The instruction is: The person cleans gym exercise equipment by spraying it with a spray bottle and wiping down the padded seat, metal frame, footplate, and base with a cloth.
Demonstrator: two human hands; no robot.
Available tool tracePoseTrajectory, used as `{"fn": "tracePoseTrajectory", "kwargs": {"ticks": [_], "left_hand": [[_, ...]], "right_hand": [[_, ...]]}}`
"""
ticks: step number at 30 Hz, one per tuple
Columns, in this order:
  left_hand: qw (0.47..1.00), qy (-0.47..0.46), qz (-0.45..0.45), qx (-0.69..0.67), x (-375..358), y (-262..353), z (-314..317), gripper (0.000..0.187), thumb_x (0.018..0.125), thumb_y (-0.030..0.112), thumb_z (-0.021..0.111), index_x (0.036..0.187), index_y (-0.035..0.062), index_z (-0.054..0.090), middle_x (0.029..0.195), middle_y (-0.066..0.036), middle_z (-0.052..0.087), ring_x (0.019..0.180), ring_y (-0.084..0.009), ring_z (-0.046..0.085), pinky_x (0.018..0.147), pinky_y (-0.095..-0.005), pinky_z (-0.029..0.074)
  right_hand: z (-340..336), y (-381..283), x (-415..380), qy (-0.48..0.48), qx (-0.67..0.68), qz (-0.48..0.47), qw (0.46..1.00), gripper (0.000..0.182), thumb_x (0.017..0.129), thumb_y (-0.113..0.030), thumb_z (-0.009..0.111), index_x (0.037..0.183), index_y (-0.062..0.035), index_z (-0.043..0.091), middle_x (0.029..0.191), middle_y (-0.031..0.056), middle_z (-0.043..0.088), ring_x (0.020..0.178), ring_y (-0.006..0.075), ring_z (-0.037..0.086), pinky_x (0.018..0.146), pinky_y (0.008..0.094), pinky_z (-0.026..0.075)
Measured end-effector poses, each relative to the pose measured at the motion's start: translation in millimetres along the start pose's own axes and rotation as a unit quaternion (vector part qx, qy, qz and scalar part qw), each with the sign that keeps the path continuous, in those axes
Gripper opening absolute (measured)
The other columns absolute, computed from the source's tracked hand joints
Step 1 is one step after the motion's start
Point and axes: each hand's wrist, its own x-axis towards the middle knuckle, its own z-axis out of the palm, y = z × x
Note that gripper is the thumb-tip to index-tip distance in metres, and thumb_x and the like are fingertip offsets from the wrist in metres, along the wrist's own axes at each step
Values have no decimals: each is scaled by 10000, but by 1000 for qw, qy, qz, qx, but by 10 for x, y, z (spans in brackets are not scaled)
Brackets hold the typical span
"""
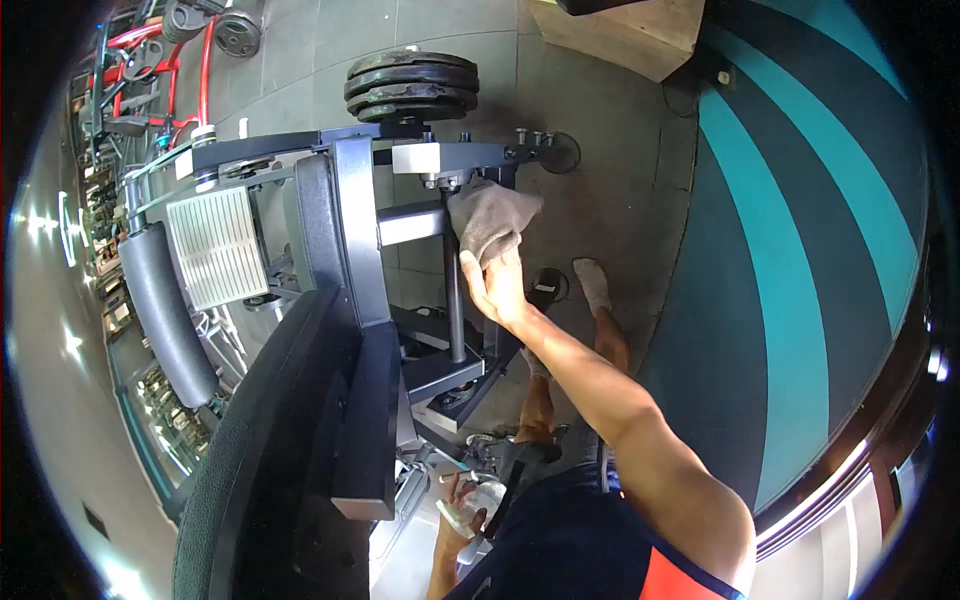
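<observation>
My right hand (pixel 495 285) reaches forward with its fingers closed on a grey cloth (pixel 490 215). The cloth lies against the upper end of a dark upright bar (pixel 454 300) on the weight machine's frame (pixel 350 230), and its loose edge is smeared by motion. Low in the view, near my body, my left hand (pixel 462 510) is wrapped round a clear plastic bottle (pixel 486 500) with a white part at its top; the machine's parts and my clothing partly crowd it. A black padded backrest (pixel 270 440) stands beside my arms.
Stacked weight plates (pixel 411 88) sit on the machine's far side. A wooden box (pixel 625 35) stands at the top. A padded roller (pixel 168 310) and ribbed footplate (pixel 218 248) are at left. Striped teal wall panels (pixel 790 300) rise on the right.
</observation>
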Motion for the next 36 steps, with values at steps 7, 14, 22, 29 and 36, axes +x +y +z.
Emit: {"fn": "tracePoseTrajectory", "kwargs": {"ticks": [7,14,22,29,36], "left_hand": [[997,22,17,71,27,-3,51,990,785,54,768,1543,57,132,1324,-213,550,1249,-320,544,1047,-451,410],[999,3,11,48,156,-123,134,920,801,37,749,1520,24,175,1288,-210,579,1192,-299,576,1015,-371,435],[997,61,50,26,-19,-362,186,893,807,34,739,1502,31,178,1303,-185,565,1225,-289,552,1034,-378,416],[993,36,-30,-107,127,-154,325,835,800,15,733,1475,44,242,1333,-191,539,1229,-291,536,1044,-382,400],[999,26,39,-25,194,-303,395,849,780,10,743,1471,56,252,1354,-226,521,1239,-298,538,1006,-395,452]], "right_hand": [[111,-332,1660,-60,-132,-185,972,310,798,-311,666,958,-46,640,1088,178,582,1036,366,540,903,532,456],[187,-560,1958,-205,-319,-107,919,272,828,-234,635,1036,-73,704,1298,190,560,1085,363,571,872,457,536],[-407,308,1039,54,215,151,963,214,930,-200,604,1018,-34,706,975,169,718,863,361,687,854,386,535],[105,-607,1927,-262,-319,20,911,374,896,-424,623,1099,-128,729,1265,181,621,1228,392,553,977,503,468],[-145,283,1430,-22,-55,-41,997,270,954,-249,587,1098,-34,665,1020,247,670,889,422,658,787,426,540]]}}
